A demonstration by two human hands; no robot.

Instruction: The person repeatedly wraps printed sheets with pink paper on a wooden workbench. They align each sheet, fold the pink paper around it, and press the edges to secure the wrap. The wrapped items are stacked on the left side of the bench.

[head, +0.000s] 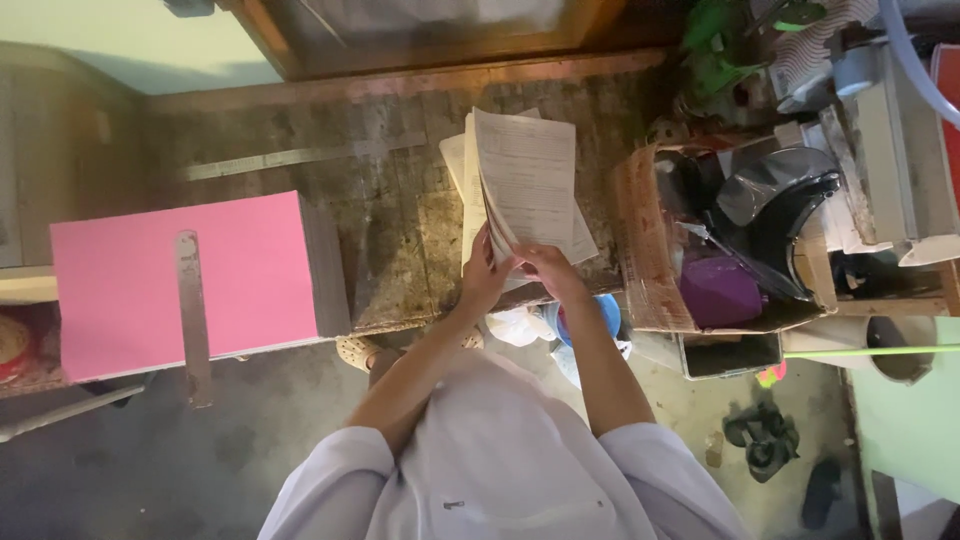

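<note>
Papers [525,180] sit upright over the stone bench [390,230] — left hand [484,277] clamps the stack's lower edge, right hand [545,265] pinches the front sheets apart. Sorting seems underway; separating one sheet likely needs a light thumb — pink stack [185,285] lies nearby.

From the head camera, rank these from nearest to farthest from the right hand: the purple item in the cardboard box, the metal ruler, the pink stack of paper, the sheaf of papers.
1. Sheaf of papers: held in the right hand itself, with the left hand.
2. Purple item: to the right, inside the cardboard box.
3. Pink stack of paper: to the left, on the worktop.
4. Metal ruler: farther left, lying across the pink stack.
</note>
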